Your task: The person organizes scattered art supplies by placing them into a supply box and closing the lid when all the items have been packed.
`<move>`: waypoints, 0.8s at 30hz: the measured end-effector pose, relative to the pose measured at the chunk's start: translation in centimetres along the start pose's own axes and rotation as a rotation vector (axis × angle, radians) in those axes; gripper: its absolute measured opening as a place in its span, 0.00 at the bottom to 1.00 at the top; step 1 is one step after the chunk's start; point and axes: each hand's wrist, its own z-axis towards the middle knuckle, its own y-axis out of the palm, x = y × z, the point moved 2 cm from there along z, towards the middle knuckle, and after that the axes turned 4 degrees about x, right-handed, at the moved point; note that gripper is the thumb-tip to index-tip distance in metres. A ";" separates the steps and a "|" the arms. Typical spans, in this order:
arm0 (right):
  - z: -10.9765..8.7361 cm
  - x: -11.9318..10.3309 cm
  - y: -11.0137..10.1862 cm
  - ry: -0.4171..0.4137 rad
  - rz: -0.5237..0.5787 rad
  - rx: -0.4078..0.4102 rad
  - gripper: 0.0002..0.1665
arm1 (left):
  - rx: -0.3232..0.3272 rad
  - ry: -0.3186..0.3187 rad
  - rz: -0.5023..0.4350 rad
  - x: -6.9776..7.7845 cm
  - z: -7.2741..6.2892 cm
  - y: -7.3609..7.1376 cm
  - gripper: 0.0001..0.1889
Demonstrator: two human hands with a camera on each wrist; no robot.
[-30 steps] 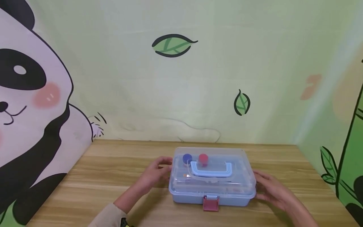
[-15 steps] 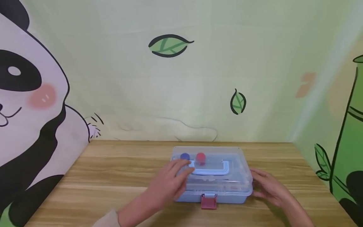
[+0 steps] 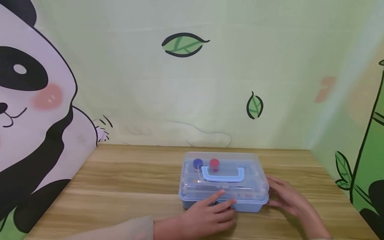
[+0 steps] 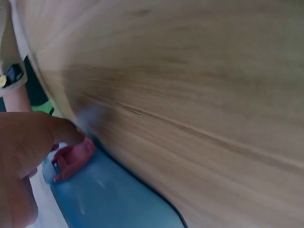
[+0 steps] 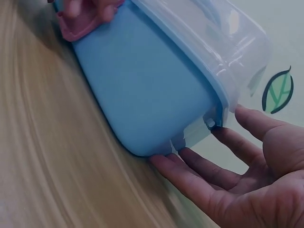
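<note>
A pale blue plastic storage box [image 3: 250, 207] with a clear lid [image 3: 180, 186] stands on the wooden table, its lid down. My left hand [image 3: 207, 216] is at the box's front, its fingers spread along the lid's front edge. In the left wrist view, the thumb touches the dark pink latch [image 4: 73, 159], which tilts out from the wall. Fingertips of this hand also lie on the latch [image 5: 78, 29] in the right wrist view. My right hand [image 3: 289, 198] touches the box's right end, fingertips on the blue wall and thumb beside the lid.
Blue [image 3: 198, 163] and red [image 3: 214, 163] round caps show through the lid. A light blue carrying handle [image 3: 223, 178] lies folded on top. Behind the wooden table [image 3: 135, 173] hangs a backdrop [image 3: 135, 83] with a printed panda and leaves.
My left hand has moved from the box's left side, across the lid, to the front latch, now hidden in the head view. The right hand stays at the right end.
</note>
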 end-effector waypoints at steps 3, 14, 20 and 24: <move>-0.1 0.1 -0.4 0.000 0.016 -0.010 0.24 | -0.064 0.017 0.026 0.3 0.3 0.2 0.20; 0.0 0.3 -0.3 -0.014 0.055 -0.033 0.12 | -0.231 0.113 0.117 0.5 1.0 0.2 0.24; 0.0 0.0 -0.3 -0.001 0.027 0.010 0.26 | -0.203 0.129 0.138 0.2 1.4 0.4 0.20; 0.2 -0.3 0.0 -0.002 -0.007 0.041 0.36 | -0.180 0.131 0.150 -0.1 1.6 0.8 0.16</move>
